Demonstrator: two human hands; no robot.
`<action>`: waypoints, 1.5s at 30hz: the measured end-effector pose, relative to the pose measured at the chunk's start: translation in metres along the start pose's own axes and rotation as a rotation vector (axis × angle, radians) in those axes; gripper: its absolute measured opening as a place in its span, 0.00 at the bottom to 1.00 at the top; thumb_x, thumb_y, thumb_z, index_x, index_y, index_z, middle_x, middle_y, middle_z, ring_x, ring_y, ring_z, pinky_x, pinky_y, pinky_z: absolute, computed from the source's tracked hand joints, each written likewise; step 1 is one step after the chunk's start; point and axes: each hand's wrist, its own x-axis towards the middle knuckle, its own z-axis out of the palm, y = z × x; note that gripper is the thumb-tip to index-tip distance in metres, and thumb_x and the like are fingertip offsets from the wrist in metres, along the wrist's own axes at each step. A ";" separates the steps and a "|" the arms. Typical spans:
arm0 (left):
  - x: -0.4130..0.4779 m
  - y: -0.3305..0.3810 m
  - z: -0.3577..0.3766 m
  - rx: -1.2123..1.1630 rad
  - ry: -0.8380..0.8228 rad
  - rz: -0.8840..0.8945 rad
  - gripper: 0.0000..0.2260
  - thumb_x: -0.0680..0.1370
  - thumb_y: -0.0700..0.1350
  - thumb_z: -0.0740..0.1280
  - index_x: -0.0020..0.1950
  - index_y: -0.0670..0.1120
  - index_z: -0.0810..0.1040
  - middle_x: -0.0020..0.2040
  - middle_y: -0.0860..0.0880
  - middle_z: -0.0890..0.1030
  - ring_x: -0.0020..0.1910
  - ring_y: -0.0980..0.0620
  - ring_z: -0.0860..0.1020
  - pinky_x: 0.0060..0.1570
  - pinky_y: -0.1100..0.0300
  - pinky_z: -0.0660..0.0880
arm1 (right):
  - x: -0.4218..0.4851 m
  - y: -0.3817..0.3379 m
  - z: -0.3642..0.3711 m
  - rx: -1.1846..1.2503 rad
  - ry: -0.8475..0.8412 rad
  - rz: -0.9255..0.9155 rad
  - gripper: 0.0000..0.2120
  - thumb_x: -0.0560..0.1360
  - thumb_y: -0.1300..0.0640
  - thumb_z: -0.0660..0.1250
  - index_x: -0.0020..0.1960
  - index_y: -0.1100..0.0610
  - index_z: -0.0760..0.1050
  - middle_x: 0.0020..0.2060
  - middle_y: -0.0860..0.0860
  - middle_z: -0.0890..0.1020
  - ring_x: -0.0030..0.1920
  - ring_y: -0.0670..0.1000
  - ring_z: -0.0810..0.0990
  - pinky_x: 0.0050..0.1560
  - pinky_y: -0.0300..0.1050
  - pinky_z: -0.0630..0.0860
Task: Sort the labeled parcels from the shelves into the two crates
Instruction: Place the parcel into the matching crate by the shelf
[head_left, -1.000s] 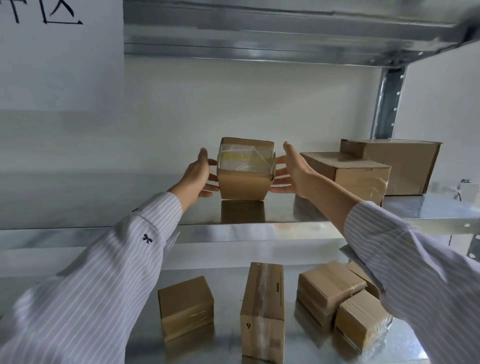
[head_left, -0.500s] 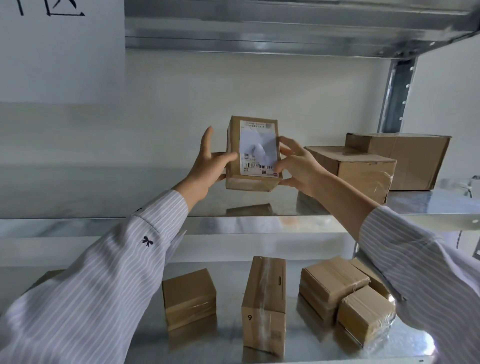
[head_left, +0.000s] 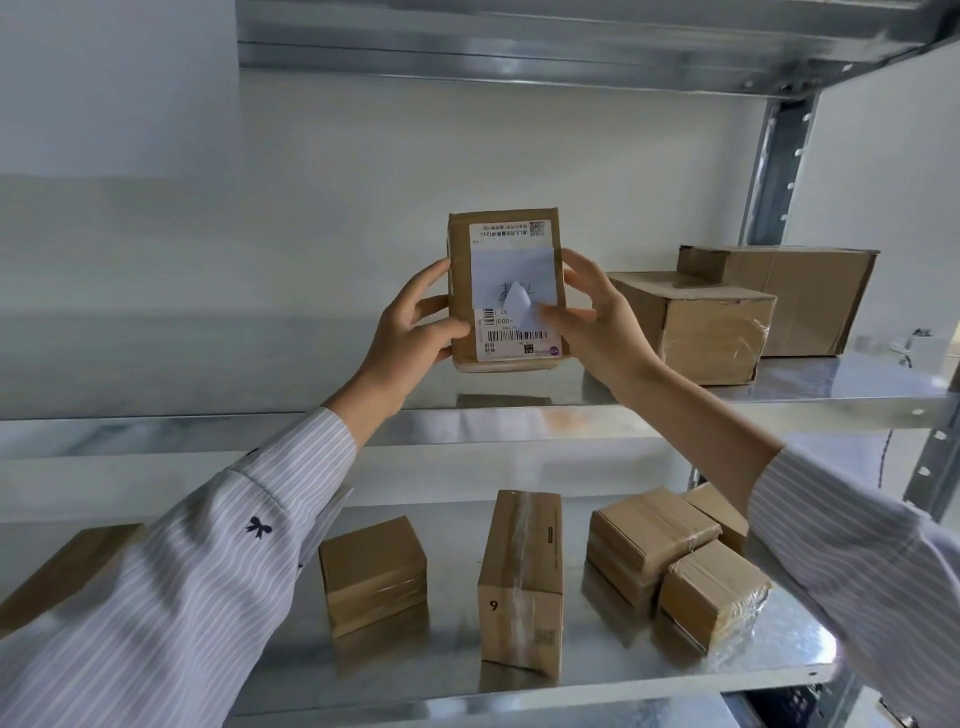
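Centrally, a galvanised metal shelving unit (head_left: 774, 171) fills the view, with an upper shelf (head_left: 208, 431) and a lower shelf (head_left: 452, 670). Two striped sleeves (head_left: 208, 571) reach in from below.

At the right of the upper shelf stand a large carton (head_left: 810, 301) and, just in front of it, a lower carton (head_left: 701, 332).

On the lower shelf, from left to right, are a small parcel (head_left: 373, 571), a tall parcel marked "9" (head_left: 522, 582) and a close cluster of three parcels (head_left: 675, 556).

The labeled parcel (head_left: 505, 288) is held upright in the air, clear of the upper shelf and left of the cartons. Its broad face is turned toward the camera.

The left hand (head_left: 415, 327) grips its left edge, thumb on the front face and fingers curled behind. The right hand (head_left: 597, 322) grips the right edge, thumb pressed on the front.

A white shipping label (head_left: 511, 340) with a barcode covers most of that face. Over it lies a paper slip (head_left: 514, 270) with one corner lifted.
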 end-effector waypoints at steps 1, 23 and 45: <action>-0.002 0.000 0.001 -0.001 -0.004 0.009 0.24 0.76 0.37 0.65 0.65 0.61 0.68 0.59 0.47 0.77 0.57 0.54 0.77 0.41 0.67 0.77 | -0.001 0.002 0.002 -0.020 0.047 -0.017 0.27 0.76 0.62 0.64 0.71 0.44 0.64 0.61 0.44 0.70 0.47 0.49 0.81 0.47 0.53 0.82; -0.022 -0.009 0.030 0.025 0.025 0.124 0.27 0.74 0.44 0.71 0.70 0.55 0.64 0.61 0.51 0.75 0.55 0.56 0.76 0.50 0.60 0.79 | -0.032 0.025 0.014 -0.278 0.318 -0.241 0.40 0.67 0.42 0.68 0.75 0.47 0.57 0.62 0.44 0.64 0.62 0.48 0.62 0.60 0.59 0.73; -0.073 -0.009 0.055 -0.015 -0.337 0.107 0.32 0.64 0.56 0.71 0.67 0.65 0.63 0.61 0.54 0.75 0.56 0.58 0.76 0.49 0.65 0.74 | -0.133 0.022 -0.051 -0.103 0.287 -0.119 0.30 0.71 0.54 0.64 0.71 0.43 0.61 0.64 0.45 0.69 0.55 0.39 0.76 0.40 0.38 0.80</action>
